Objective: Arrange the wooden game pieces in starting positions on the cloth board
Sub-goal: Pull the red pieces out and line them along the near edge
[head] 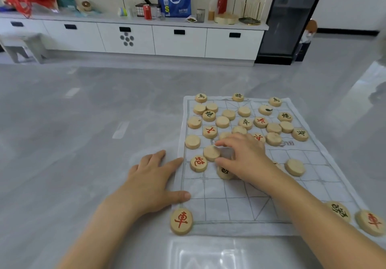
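Note:
A white cloth board [229,202] with a printed grid lies on the grey floor. Several round wooden pieces sit scattered over its far half, some face up with red or black characters, some blank side up. My right hand [244,156] reaches over the board's middle and pinches a blank-side-up piece [211,153] between thumb and forefinger. My left hand [154,183] lies flat, fingers spread, pressing the cloth's left edge. A red chariot piece [181,221] sits at the near left corner, another red chariot [370,222] at the near right, beside a black-marked piece [339,210].
A red cannon piece [198,163] lies just left of my right hand. A lone blank piece [295,167] sits on the right of the board. A long white cabinet [179,41] cluttered with bags and cans lines the far wall. Grey floor spreads to the left.

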The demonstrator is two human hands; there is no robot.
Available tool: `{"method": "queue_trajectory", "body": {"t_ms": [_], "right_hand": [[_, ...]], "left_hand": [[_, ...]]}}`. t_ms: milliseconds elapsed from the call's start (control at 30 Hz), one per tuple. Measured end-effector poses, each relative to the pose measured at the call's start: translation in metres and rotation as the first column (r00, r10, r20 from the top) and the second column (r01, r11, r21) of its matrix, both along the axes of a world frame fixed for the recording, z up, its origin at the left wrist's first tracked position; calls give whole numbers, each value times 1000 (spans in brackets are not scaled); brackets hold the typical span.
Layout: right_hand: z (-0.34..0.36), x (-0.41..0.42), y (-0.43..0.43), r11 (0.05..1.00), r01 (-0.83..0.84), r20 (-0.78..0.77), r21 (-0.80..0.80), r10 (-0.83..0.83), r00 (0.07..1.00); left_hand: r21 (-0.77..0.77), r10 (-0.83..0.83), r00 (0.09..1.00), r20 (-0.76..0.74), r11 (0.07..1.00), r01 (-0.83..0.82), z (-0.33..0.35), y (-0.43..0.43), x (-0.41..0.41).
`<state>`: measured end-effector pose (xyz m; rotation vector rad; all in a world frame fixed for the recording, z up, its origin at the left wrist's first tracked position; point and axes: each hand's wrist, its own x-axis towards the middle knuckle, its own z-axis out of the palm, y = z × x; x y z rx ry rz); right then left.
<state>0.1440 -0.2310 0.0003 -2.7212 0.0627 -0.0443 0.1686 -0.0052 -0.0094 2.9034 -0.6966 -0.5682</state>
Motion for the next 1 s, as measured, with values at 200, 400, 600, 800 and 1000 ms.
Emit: {"method": "queue_trajectory", "body": {"t_ms": [200, 400, 600, 800, 1000], "right_hand": [[2, 21, 17, 997, -58, -153, -41, 51, 987], [0, 15, 5, 984, 76, 32, 160, -82, 996], [-2, 17, -1, 905, 150, 48, 398, -184, 982], [-6, 21, 7, 924, 119, 77, 364, -158, 984], [-3, 22, 7, 985, 47, 76, 163, -60, 995]], "left_hand": [[-19, -2, 999, -33, 1000, 1, 3, 1, 1], [-34, -17, 999, -52, 999, 15, 5, 2, 3], [-33, -17, 998, -60, 999, 15, 5, 3, 3], [-35, -17, 997, -71, 999, 15, 6, 4, 4], [-32, -24, 996, -87, 999, 21, 7, 4, 5]]}}
